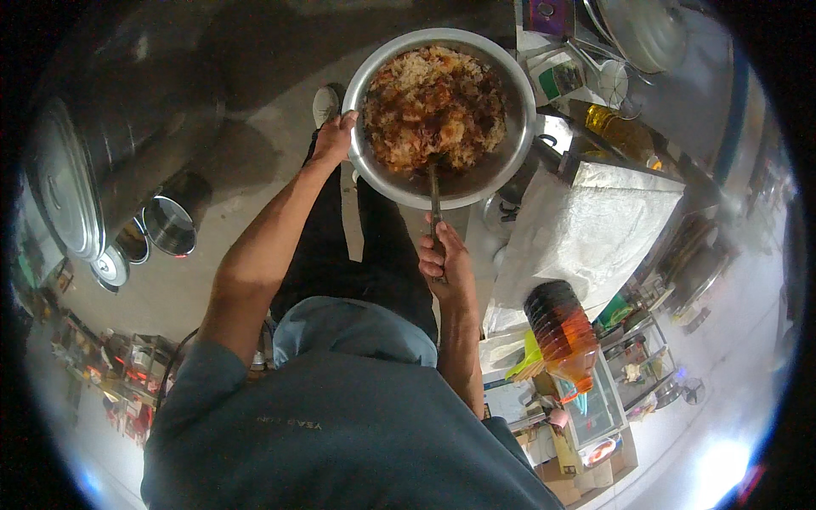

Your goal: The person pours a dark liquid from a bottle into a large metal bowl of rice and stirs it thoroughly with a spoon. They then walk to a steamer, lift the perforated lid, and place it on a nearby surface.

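A large round metal basin (440,197) holds a heap of rice mixed with a dark brown sauce or meat (440,108). My left hand (335,137) grips the basin's left rim, thumb on top and the other fingers mostly hidden. In my right hand (446,255) is the handle of a metal spoon or ladle (435,191), held just below the basin's near rim. The head of that utensil is buried in the food, so its shape cannot be told.
At right stand a surface under silvery sheeting (593,217), a large plastic bottle of reddish-orange liquid (564,338) and a bottle of yellow oil (615,131). Metal pots (169,226) and a large round lid (67,178) are at left. A shoe (326,107) shows beside the basin.
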Motion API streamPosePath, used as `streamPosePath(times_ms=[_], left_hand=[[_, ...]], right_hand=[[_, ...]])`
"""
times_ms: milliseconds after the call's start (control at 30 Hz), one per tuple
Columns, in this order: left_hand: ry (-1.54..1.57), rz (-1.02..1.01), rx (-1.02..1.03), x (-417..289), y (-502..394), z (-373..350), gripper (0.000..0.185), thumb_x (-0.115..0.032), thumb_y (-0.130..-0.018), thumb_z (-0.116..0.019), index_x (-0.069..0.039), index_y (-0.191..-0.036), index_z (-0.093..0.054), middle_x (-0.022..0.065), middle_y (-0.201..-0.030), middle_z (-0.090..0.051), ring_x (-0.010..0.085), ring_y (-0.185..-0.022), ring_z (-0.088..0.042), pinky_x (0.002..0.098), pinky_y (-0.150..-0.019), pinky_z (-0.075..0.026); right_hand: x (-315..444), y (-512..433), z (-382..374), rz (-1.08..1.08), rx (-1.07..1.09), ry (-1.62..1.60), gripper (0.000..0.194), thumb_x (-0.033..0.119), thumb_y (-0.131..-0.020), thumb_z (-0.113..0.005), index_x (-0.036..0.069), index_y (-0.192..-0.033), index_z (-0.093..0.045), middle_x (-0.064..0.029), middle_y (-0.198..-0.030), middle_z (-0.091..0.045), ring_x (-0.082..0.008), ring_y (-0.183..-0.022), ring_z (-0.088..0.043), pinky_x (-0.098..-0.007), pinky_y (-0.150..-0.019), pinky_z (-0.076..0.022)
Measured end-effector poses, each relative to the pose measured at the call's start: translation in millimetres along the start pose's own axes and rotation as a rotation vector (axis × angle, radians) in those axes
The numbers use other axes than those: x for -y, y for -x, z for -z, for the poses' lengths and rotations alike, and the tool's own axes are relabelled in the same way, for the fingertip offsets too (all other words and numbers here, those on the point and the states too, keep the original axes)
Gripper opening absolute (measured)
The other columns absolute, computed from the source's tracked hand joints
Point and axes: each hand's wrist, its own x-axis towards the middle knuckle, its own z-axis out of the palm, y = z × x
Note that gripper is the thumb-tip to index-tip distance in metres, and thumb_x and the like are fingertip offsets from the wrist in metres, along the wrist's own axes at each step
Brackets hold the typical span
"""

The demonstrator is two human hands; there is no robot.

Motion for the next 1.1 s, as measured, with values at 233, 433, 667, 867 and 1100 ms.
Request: streamPosePath(times_ms=[233, 433, 667, 867, 1100], left_hand=[[-0.048, 0.029, -0.025, -7.2, 8.9, -0.3, 0.059, -0.055, -0.092, -0.051, -0.006, -0.125, -0.056, 0.0172, -0.102, -0.066, 0.0316, -0.085, -0.069, 0.0411, -0.059, -0.06], [-0.109, -0.121, -0.028, -3.8, 5.2, 0.8, 0.06, -0.055, -0.092, -0.051, -0.005, -0.126, -0.055, 0.0187, -0.109, -0.065, 0.033, -0.088, -0.068, 0.0418, -0.06, -0.061], [-0.06, -0.05, -0.045, -10.0, 7.1, -1.2, 0.058, -0.055, -0.093, -0.051, -0.009, -0.129, -0.054, 0.0185, -0.117, -0.062, 0.0353, -0.095, -0.067, 0.0445, -0.06, -0.061], [-0.075, 0.004, -0.02, -14.1, 14.2, 0.5, 0.058, -0.056, -0.092, -0.049, -0.014, -0.131, -0.055, 0.0156, -0.122, -0.06, 0.0306, -0.099, -0.066, 0.0426, -0.063, -0.062], [-0.066, 0.0, 0.016, -5.3, 8.1, 0.1, 0.062, -0.059, -0.091, -0.049, -0.016, -0.135, -0.05, 0.0174, -0.119, -0.061, 0.0301, -0.093, -0.068, 0.0407, -0.062, -0.062]], right_hand=[[23.3, 30.4, 28.1, 0.293, -0.163, 0.646, 0.022, 0.023, -0.097, -0.052, 0.005, -0.11, -0.058, 0.0003, -0.066, -0.051, -0.0065, -0.056, -0.045, -0.0231, -0.045, -0.0338], [20.3, -35.5, 71.7, 0.804, -0.414, 1.25, 0.023, 0.02, -0.096, -0.049, 0.001, -0.106, -0.058, -0.0131, -0.068, -0.053, -0.0191, -0.057, -0.052, -0.0351, -0.055, -0.0447], [-21.9, -39.4, 41.2, 0.108, 0.012, 0.311, 0.018, 0.028, -0.097, -0.051, 0.01, -0.095, -0.053, -0.0008, -0.073, -0.051, -0.0101, -0.05, -0.046, -0.0249, -0.042, -0.0355], [22.0, 10.1, 42.6, 0.463, -0.213, 0.894, 0.024, 0.026, -0.096, -0.056, 0.006, -0.106, -0.059, -0.004, -0.07, -0.057, -0.0168, -0.052, -0.052, -0.0304, -0.047, -0.0402], [66.3, -57.2, 97.5, 0.977, -0.403, 1.571, 0.028, 0.014, -0.094, -0.05, 0.005, -0.119, -0.057, -0.0193, -0.093, -0.064, -0.0349, -0.075, -0.061, -0.0412, -0.068, -0.0496]])
